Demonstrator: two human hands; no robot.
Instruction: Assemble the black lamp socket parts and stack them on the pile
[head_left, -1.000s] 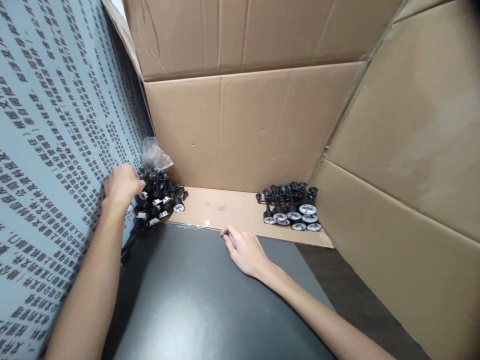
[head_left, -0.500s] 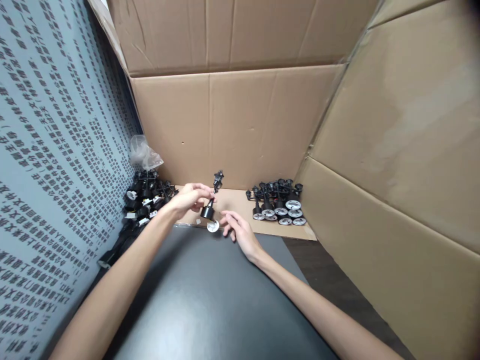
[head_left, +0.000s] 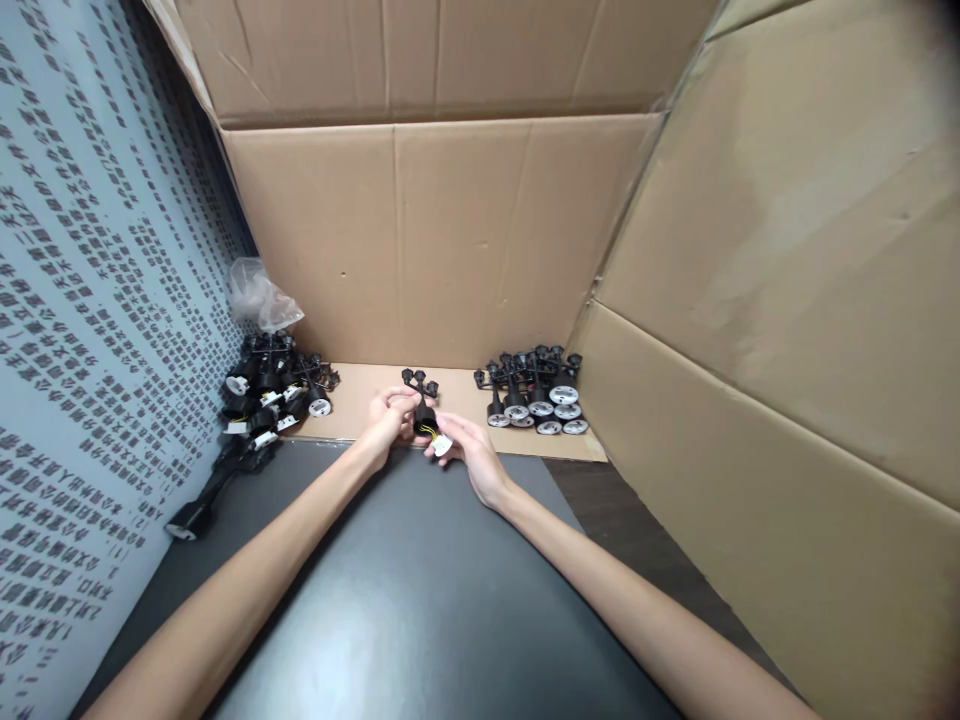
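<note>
Moved in to the small lamp (head_left: 424,414) since half a second earlier, the right hand (head_left: 474,452) is now closed on its white cap (head_left: 442,445), and yellow wires (head_left: 427,431) have been brought into view between cap and base. Nearest the camera, a dark grey mat (head_left: 405,570) is spread beneath the forearms, presumably to give a smooth working surface. At its left edge a single lamp (head_left: 191,522) is laid on its side, its base pointed toward the camera. Beyond, over the mat's far edge, the small lamp is held by both hands: its stem and base are gripped by the left hand (head_left: 386,425), which is likely meant to keep the body steady, while the cap is pinched apart from the base, perhaps so that the wires are not strained. How firmly it is pinched cannot be told. Farther back, on a cardboard strip (head_left: 352,388), a tight group of lamps (head_left: 540,398) is stacked at right with round pale ends faced outward, apparently for tidiness; at left a looser heap of lamps (head_left: 270,385) is tumbled, white caps showing. A clear plastic bag (head_left: 262,298) is lodged behind the heap. All is backed by a cardboard wall (head_left: 450,240) and flanked at left by a printed sheet (head_left: 90,350).
</note>
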